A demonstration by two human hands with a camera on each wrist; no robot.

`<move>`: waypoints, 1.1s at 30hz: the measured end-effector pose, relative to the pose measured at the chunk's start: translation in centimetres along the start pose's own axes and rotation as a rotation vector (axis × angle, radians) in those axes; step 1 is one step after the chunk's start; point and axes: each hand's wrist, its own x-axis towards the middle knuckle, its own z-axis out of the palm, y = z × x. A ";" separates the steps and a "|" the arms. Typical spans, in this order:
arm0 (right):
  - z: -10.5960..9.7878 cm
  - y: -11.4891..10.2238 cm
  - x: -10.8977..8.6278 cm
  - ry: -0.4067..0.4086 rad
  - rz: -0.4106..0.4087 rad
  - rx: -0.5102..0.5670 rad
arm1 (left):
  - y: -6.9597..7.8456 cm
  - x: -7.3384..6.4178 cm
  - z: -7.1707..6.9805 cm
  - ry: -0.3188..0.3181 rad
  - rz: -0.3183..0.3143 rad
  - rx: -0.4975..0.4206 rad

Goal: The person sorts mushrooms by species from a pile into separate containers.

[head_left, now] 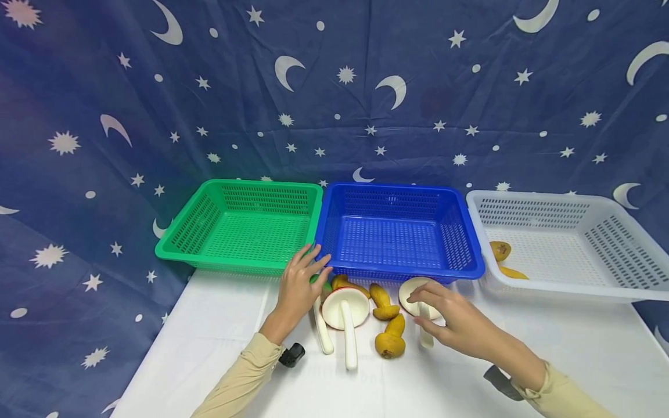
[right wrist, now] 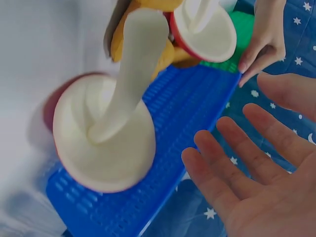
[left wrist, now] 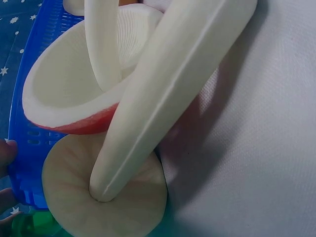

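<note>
My left hand (head_left: 299, 284) has its fingers extended at the near rims where the green and blue baskets meet; whether they press on a rim I cannot tell. Beneath it lies a green-capped toy mushroom (head_left: 323, 331), its cap partly hidden by the hand. Beside that, a red-capped toy mushroom (head_left: 345, 313) lies with its pale underside up. My right hand (head_left: 455, 316), fingers loosely spread, hovers by another red-edged toy mushroom (head_left: 413, 289). In the right wrist view a gap separates the fingers (right wrist: 232, 138) from this mushroom. Several yellow-brown toy mushrooms (head_left: 390, 342) lie between the hands.
Three baskets stand in a row along the back: green (head_left: 177, 251), blue (head_left: 402, 271) and white (head_left: 575, 288). Yellow-brown pieces (head_left: 500, 251) lie in the white basket's left side. A white cloth (head_left: 209, 337) covers the table, and a dark-blue patterned curtain (head_left: 334, 116) hangs behind.
</note>
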 end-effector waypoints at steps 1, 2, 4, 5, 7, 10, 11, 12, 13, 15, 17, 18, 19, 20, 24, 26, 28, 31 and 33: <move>0.2 0.0 0.0 0.000 -0.005 0.006 | 0.0 0.0 0.0 0.001 -0.001 -0.001; 0.4 -0.1 0.0 0.002 -0.010 0.010 | 0.0 0.0 0.0 0.002 -0.003 -0.004; 0.9 -0.1 0.1 0.010 -0.024 0.016 | 0.0 0.0 0.1 0.004 -0.008 -0.009; 1.2 -0.2 0.1 0.009 -0.028 0.021 | -0.1 0.0 0.1 0.004 -0.009 -0.010; 1.7 -0.3 0.1 0.005 -0.033 0.033 | -0.1 0.0 0.1 0.006 -0.009 -0.013; 2.4 -0.4 0.3 -0.006 -0.050 0.055 | -0.1 -0.1 0.2 0.009 -0.004 -0.010; 2.6 -0.5 0.3 -0.013 -0.052 0.062 | -0.1 -0.1 0.2 0.012 -0.003 -0.009; 2.9 -0.5 0.3 -0.018 -0.054 0.064 | -0.1 -0.1 0.2 0.015 -0.001 -0.007; 3.1 -0.6 0.4 -0.024 -0.055 0.066 | -0.1 -0.1 0.2 0.017 0.000 -0.006; 3.4 -0.7 0.4 -0.040 -0.049 0.073 | -0.1 -0.1 0.2 0.018 -0.001 -0.004; 3.8 -0.8 0.4 -0.057 -0.040 0.085 | -0.1 -0.1 0.2 0.017 -0.005 -0.004; 4.0 -0.9 0.4 -0.069 -0.033 0.094 | 0.0 0.0 0.2 0.017 -0.005 -0.002; 4.3 -1.0 0.4 -0.080 -0.025 0.103 | 0.0 0.0 0.2 0.017 -0.007 -0.004; 4.5 -1.0 0.4 -0.091 -0.021 0.113 | 0.0 0.0 0.1 0.016 -0.009 -0.004; 5.3 -1.2 0.3 -0.131 0.000 0.122 | 0.0 0.0 0.1 0.014 -0.012 -0.004; 5.8 -1.2 0.3 -0.146 0.001 0.101 | 0.0 0.0 0.1 0.015 -0.010 -0.003; 6.2 -1.2 0.2 -0.161 0.001 0.068 | 0.0 0.0 0.2 0.020 -0.005 -0.001; 6.9 -1.2 0.1 -0.182 0.001 0.026 | 0.0 -0.1 0.1 0.021 -0.004 0.000; 7.3 -1.3 0.0 -0.194 0.013 0.004 | 0.1 0.0 0.1 0.016 -0.010 -0.005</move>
